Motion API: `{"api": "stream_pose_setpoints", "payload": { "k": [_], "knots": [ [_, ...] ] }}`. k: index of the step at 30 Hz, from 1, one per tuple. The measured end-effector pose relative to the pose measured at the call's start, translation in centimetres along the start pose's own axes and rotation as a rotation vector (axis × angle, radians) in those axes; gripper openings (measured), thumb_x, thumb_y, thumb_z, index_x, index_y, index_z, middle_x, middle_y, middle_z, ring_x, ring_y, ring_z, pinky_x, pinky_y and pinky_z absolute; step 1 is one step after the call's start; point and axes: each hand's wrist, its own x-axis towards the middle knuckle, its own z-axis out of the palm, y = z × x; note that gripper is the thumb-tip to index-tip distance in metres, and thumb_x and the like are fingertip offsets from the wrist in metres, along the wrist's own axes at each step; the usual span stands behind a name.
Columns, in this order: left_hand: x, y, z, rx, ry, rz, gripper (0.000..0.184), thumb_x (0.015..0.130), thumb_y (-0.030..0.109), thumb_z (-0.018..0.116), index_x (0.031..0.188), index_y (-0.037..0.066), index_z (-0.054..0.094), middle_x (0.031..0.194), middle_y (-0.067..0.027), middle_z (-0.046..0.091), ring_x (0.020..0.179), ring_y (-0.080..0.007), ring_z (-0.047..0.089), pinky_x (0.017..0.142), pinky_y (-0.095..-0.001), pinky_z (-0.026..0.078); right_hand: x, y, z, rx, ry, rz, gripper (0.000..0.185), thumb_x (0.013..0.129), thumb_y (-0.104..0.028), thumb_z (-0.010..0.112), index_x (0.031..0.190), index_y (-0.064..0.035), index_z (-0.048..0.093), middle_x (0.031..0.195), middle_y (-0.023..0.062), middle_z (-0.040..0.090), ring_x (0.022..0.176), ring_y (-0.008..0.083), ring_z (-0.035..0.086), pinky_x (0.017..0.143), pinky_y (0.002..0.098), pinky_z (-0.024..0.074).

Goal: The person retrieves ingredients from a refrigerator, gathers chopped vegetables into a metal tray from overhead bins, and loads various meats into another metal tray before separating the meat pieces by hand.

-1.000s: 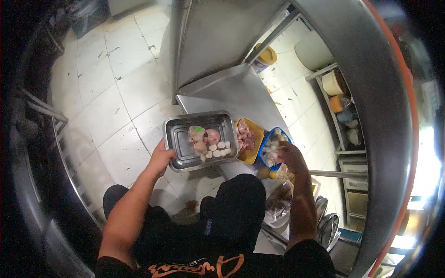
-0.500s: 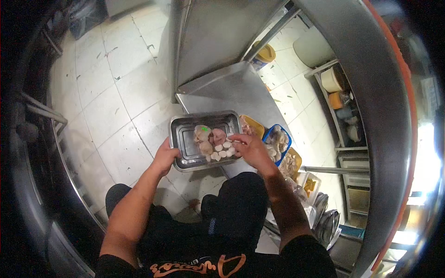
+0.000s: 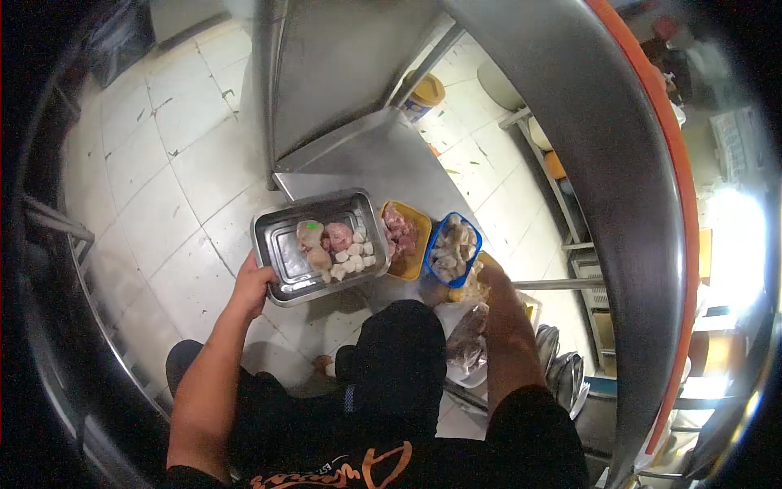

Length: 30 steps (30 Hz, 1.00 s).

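My left hand grips the left rim of a rectangular metal tray, thumb over the edge. Inside lie small whitish round pieces, a pink lump of meat and pale pieces, one with a green spot. My right hand is down over a tub of pale pieces, just below the blue tub; its fingers are hidden and blurred. Between tray and blue tub sits a yellow tub of raw pink meat. The blue tub contains greyish raw pieces.
The tubs stand on a low steel shelf. A clear plastic bag lies near my right forearm. A steel counter edge curves along the right. A yellow-lidded bucket stands on the tiled floor.
My right hand has left the tray's whitish pieces and moved right and down to the tub beyond the blue one. My left hand keeps holding the tray. The view has shifted.
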Motion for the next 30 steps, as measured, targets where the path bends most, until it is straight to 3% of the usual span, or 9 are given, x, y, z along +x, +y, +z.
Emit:
{"api": "stream_pose_setpoints", "payload": {
  "k": [4, 9, 12, 14, 17, 21, 23, 24, 30],
  "knots": [
    [0.7, -1.1, -0.4, -0.026, 0.039, 0.039, 0.063, 0.062, -0.005, 0.051, 0.125, 0.001, 0.050, 0.099, -0.0063, 0.063, 0.087, -0.0185, 0.060, 0.077, -0.0284, 0.049, 2.0, -4.0, 3.9, 0.017, -0.722, 1.135, 0.017, 0.077, -0.024, 0.069, 0.085, -0.0096, 0.075, 0.079, 0.0118, 0.068, 0.079, 0.0305, 0.068, 0.066, 0.0389, 0.0547],
    [0.4, -0.8, -0.4, -0.002, 0.038, 0.023, 0.062, 0.062, -0.005, 0.051, 0.124, 0.001, 0.051, 0.099, -0.0063, 0.062, 0.087, -0.0186, 0.059, 0.077, -0.0287, 0.049, 1.9, 0.3, 4.6, -0.583, -1.375, 0.671, 0.019, 0.074, -0.027, 0.071, 0.079, -0.0092, 0.076, 0.089, 0.0088, 0.073, 0.085, 0.0300, 0.070, 0.071, 0.0387, 0.0565],
    [0.2, -0.3, -0.3, 0.008, 0.043, 0.009, 0.061, 0.062, -0.005, 0.052, 0.123, 0.000, 0.051, 0.098, -0.0064, 0.062, 0.087, -0.0186, 0.059, 0.078, -0.0286, 0.048, -0.3, -2.6, 4.3, 0.322, -0.497, 1.466, 0.021, 0.075, -0.030, 0.072, 0.089, -0.0146, 0.076, 0.090, 0.0104, 0.073, 0.088, 0.0297, 0.070, 0.071, 0.0402, 0.0565],
    [0.1, 0.0, 0.1, 0.005, 0.060, 0.013, 0.060, 0.063, -0.005, 0.052, 0.123, 0.000, 0.051, 0.098, -0.0063, 0.061, 0.086, -0.0185, 0.058, 0.077, -0.0284, 0.048, 0.1, -2.4, 3.8, 0.337, -0.463, 1.273, 0.025, 0.075, -0.031, 0.072, 0.095, -0.0165, 0.075, 0.090, 0.0114, 0.072, 0.089, 0.0291, 0.069, 0.071, 0.0415, 0.0563],
    [0.2, -0.3, -0.1, 0.005, 0.034, 0.034, 0.060, 0.063, -0.005, 0.051, 0.123, 0.000, 0.051, 0.097, -0.0062, 0.061, 0.085, -0.0184, 0.058, 0.078, -0.0283, 0.048, 0.7, -2.2, 3.8, -0.312, -1.054, 0.342, 0.025, 0.076, -0.030, 0.072, 0.097, -0.0173, 0.073, 0.088, 0.0118, 0.072, 0.089, 0.0282, 0.069, 0.070, 0.0432, 0.0556],
    [0.4, -0.6, -0.4, 0.029, 0.048, 0.018, 0.058, 0.063, -0.005, 0.052, 0.122, 0.000, 0.051, 0.098, -0.0062, 0.062, 0.085, -0.0184, 0.059, 0.078, -0.0284, 0.048, 1.6, -3.6, 4.3, -0.200, -0.910, 0.751, 0.013, 0.074, -0.027, 0.069, 0.084, -0.0192, 0.072, 0.081, 0.0102, 0.070, 0.082, 0.0279, 0.070, 0.065, 0.0440, 0.0549],
    [0.4, -0.6, 0.0, -0.002, 0.040, 0.032, 0.057, 0.064, -0.005, 0.052, 0.121, 0.000, 0.051, 0.098, -0.0063, 0.062, 0.085, -0.0180, 0.059, 0.077, -0.0282, 0.048, 1.6, -4.2, 4.2, -0.311, -0.892, 0.668, 0.008, 0.073, -0.025, 0.068, 0.078, -0.0202, 0.071, 0.077, 0.0095, 0.069, 0.078, 0.0278, 0.070, 0.063, 0.0443, 0.0546],
    [0.4, -0.5, 0.1, -0.018, 0.038, 0.041, 0.057, 0.064, -0.005, 0.052, 0.121, 0.000, 0.051, 0.098, -0.0064, 0.062, 0.085, -0.0178, 0.059, 0.077, -0.0280, 0.048, 0.7, -3.1, 4.5, -0.512, -0.994, 0.250, 0.009, 0.073, -0.025, 0.068, 0.080, -0.0205, 0.073, 0.080, 0.0098, 0.070, 0.078, 0.0274, 0.070, 0.063, 0.0436, 0.0549],
    [0.4, -0.5, -0.3, 0.013, 0.043, 0.049, 0.058, 0.064, -0.005, 0.052, 0.123, 0.000, 0.051, 0.099, -0.0064, 0.062, 0.086, -0.0174, 0.059, 0.076, -0.0274, 0.048, 0.7, -2.7, 4.1, -0.246, -1.035, 0.621, 0.014, 0.073, -0.027, 0.068, 0.083, -0.0201, 0.074, 0.086, 0.0089, 0.072, 0.081, 0.0274, 0.070, 0.068, 0.0461, 0.0543]
  ]
}}
